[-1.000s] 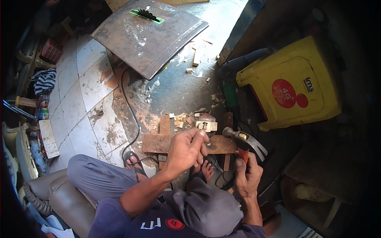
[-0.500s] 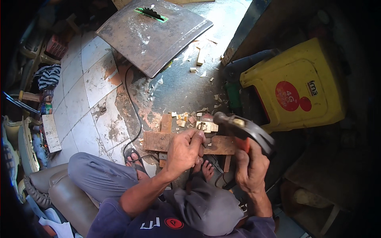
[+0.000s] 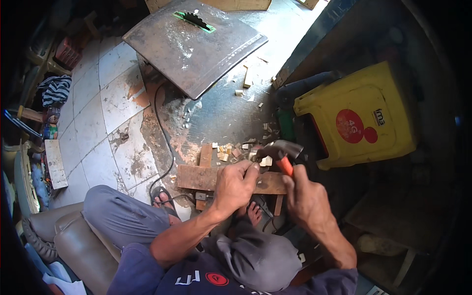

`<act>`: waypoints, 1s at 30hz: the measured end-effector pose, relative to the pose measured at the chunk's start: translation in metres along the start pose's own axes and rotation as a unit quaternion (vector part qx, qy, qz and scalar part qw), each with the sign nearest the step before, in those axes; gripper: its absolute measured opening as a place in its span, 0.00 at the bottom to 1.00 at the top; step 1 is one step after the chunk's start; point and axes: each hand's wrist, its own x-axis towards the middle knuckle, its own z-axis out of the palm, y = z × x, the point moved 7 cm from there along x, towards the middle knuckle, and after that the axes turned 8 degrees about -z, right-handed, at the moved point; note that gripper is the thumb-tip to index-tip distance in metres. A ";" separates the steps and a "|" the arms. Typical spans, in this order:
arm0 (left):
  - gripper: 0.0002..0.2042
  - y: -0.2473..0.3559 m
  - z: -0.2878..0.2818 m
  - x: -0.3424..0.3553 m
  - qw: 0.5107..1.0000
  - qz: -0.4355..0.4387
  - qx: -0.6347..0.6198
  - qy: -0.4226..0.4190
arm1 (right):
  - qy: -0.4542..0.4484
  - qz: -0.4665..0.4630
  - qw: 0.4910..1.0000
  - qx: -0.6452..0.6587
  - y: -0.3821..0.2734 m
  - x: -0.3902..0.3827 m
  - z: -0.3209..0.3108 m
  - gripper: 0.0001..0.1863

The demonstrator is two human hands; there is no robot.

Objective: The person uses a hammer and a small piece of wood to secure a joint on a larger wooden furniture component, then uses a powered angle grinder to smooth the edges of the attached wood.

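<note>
My right hand point(image 3: 307, 196) grips a claw hammer point(image 3: 284, 164) by its orange handle. The dark hammer head lies just beyond my left hand point(image 3: 237, 187), close to the thumb and fingertips. That left hand is closed in an upright fist over a wooden plank point(image 3: 196, 177); what it clasps is hidden by the fingers and the hammer head. The plank lies crosswise on a smaller wood strip point(image 3: 206, 155). A pale wood block point(image 3: 266, 161) shows in part behind the hammer head. Small wood offcuts point(image 3: 224, 152) are scattered beyond the plank.
A metal saw table point(image 3: 196, 46) with a toothed blade point(image 3: 195, 19) stands ahead. To the right is a yellow plastic container point(image 3: 364, 118). A black cable point(image 3: 170, 142) runs along the tiled floor point(image 3: 115, 108). My sandalled foot point(image 3: 160, 196) rests left of the plank.
The hammer has come down and left, its head now beside my left fist instead of raised to the right. My left hand has stayed nearly in place over the plank.
</note>
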 end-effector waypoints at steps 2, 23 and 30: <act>0.16 0.000 -0.001 0.007 1.000 0.001 -0.021 -0.004 | 0.098 -0.085 0.991 -0.014 -0.021 -0.001 -0.034 0.07; 0.15 0.020 -0.009 -0.001 0.992 0.035 0.110 0.040 | 0.283 -0.113 0.937 0.168 0.001 -0.039 -0.025 0.18; 0.14 0.018 -0.009 0.002 0.988 0.048 0.144 0.028 | 0.141 -0.095 0.985 0.017 -0.007 -0.010 -0.020 0.11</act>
